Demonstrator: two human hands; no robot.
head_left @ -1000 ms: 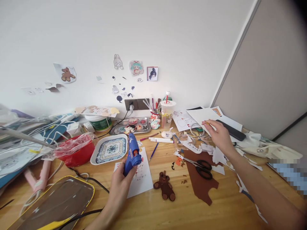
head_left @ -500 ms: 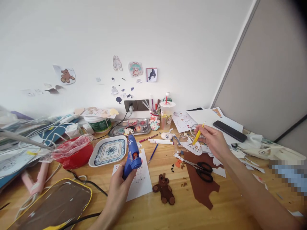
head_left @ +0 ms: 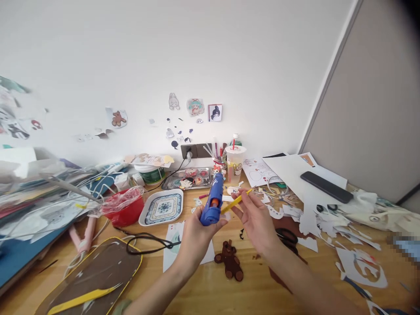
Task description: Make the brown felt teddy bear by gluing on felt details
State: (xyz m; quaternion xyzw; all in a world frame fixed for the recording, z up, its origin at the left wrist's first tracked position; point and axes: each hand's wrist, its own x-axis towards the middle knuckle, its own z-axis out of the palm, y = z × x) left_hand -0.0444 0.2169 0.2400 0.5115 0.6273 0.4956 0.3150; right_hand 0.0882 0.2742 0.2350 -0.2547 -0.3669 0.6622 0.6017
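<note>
At the far left, a brown board with a yellow rim [head_left: 95,275] is seen lying on the wooden table [head_left: 197,288]. A little further right, a red bowl [head_left: 126,209] covered with clear wrap is set beside a white tray with a blue pattern [head_left: 163,206]. A black cord [head_left: 147,240] is looped on the table just below them. Next, the left hand [head_left: 197,234] is seen closed tight around the handle of a blue glue gun [head_left: 212,200], which is held up above the table with its tip pointed away toward the wall. A thin yellow stick [head_left: 235,201] is pinched in the fingers of the right hand [head_left: 259,221], and its near end is held at the back of the glue gun (whether it has gone inside cannot be told, as the view is a bit blurry). Under the hands, a small brown felt bear [head_left: 230,261] is laid flat on the table. Further right, black scissors [head_left: 288,238] are partly hidden behind the right wrist, and white paper scraps [head_left: 323,225] are scattered about. At the far right, a black phone [head_left: 326,187] is laid on a white sheet.
</note>
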